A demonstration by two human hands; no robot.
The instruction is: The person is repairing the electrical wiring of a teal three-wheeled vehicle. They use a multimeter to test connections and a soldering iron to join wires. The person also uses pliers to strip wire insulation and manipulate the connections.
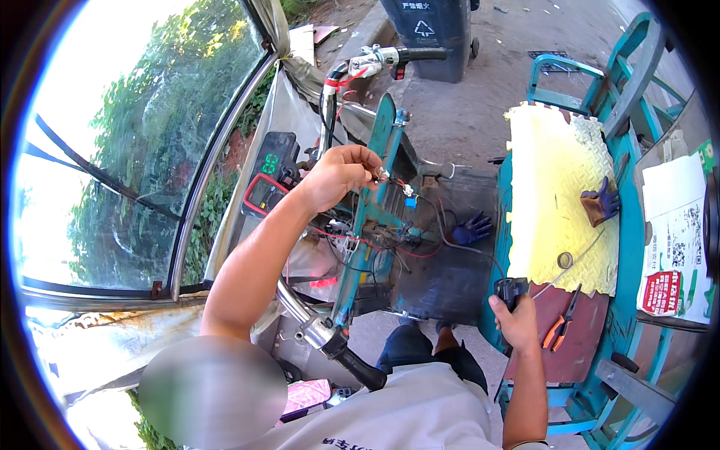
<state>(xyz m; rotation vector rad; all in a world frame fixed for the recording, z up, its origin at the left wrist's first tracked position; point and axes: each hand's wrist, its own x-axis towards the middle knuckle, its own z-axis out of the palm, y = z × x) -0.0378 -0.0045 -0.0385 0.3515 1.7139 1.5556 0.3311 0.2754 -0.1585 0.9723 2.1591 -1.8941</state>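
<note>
My left hand [343,177] is raised over the teal frame [361,244] of a three-wheeled vehicle, finger and thumb pinching a small wire connector [382,176]. Just right of those fingertips hang a white plug and a blue connector [410,202] among loose red and black wires. My right hand [517,324] is wrapped round a black handheld device [511,289] at the seat's near left corner. A grey cable [469,248] runs from near that device toward the wiring; its far end is lost among the wires.
Handlebars [324,336] cross at left beside a red-edged meter [265,195]. On the teal seat lie a yellow foam mat [551,202], a glove [600,204], a tape roll [565,260] and orange-handled pliers [556,331]. Another glove [471,229] rests on the floorboard. A bin [431,37] stands beyond.
</note>
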